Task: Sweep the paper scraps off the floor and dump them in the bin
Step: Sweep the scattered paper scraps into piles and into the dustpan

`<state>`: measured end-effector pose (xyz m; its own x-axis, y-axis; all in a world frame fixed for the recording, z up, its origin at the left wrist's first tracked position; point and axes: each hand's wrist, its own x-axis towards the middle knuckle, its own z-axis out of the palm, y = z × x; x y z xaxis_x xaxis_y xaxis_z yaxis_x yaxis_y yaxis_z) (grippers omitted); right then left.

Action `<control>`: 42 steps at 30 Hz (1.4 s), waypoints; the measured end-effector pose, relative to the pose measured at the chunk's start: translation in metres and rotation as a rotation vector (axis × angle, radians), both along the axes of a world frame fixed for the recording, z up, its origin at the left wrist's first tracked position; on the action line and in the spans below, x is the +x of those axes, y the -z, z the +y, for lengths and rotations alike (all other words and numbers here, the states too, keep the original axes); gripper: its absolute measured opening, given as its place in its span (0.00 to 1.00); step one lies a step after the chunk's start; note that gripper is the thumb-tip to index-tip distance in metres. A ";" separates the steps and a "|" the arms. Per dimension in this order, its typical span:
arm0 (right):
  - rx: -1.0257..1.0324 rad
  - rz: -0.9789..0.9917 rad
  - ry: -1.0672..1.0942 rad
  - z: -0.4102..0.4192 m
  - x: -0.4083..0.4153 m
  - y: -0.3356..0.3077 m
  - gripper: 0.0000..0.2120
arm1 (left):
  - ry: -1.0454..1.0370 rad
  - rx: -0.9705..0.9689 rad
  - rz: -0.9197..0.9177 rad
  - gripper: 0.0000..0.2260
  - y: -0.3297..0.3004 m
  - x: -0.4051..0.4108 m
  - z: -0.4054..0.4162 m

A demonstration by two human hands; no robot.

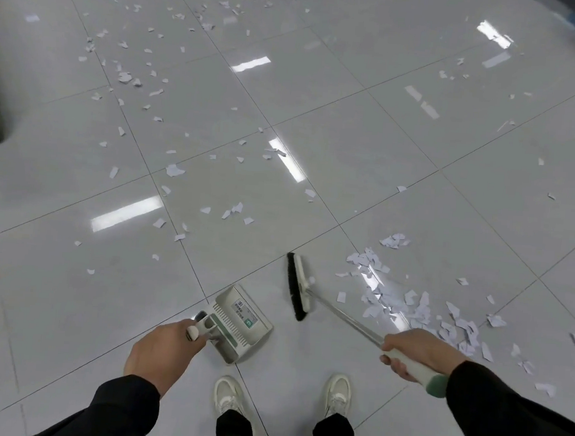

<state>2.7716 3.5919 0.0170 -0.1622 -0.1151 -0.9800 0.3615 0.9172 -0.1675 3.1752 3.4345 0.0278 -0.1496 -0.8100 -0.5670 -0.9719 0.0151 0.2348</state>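
Two hands are busy here, and each one holds a tool. The fingers of the right hand [416, 354] curl tight around the white grip of the broom [340, 315], just above its green end. The thumb side faces up and the knuckles point toward the floor [369, 148]. The black sleeve [517, 421] of this arm comes in from the lower right corner, with the arm stretched forward. From the hand, the thin silver stick runs up and to the left to the broom head [297, 286]. The head is white on top with black bristles, and it sits low over the tiles, near the front of the dustpan [238, 320].

The fingers of the left hand [163, 348] wrap around the top of the dustpan handle, so only the back of the hand shows. A round white knob pokes out by the thumb. The left arm, also in a black sleeve, comes up from the bottom edge. The dustpan is pale grey with a label on it, and it sits just in front of two white shoes [284, 393].

A thick pile of paper scraps [406, 304] lies to the right of the broom stick, close to the right hand. Many more small white scraps are spread over the shiny grey tiles farther away, mostly to the upper left. I cannot see a bin clearly.
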 end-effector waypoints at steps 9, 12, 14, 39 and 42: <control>0.031 0.281 0.003 0.084 -0.192 0.020 0.10 | -0.002 -0.007 0.055 0.18 0.014 -0.136 0.048; 0.028 0.354 0.013 0.099 -0.244 0.020 0.09 | 0.004 -0.010 0.066 0.16 0.018 -0.184 0.059; 0.025 0.375 0.045 0.106 -0.263 0.020 0.10 | -0.010 -0.008 0.075 0.16 0.019 -0.204 0.066; -0.247 -0.289 -0.004 -0.156 0.080 -0.045 0.04 | -0.659 -0.117 0.131 0.21 -0.018 -0.040 0.031; -0.239 -0.328 -0.111 -0.205 0.165 -0.039 0.04 | -0.737 -0.112 0.122 0.20 -0.012 0.035 0.013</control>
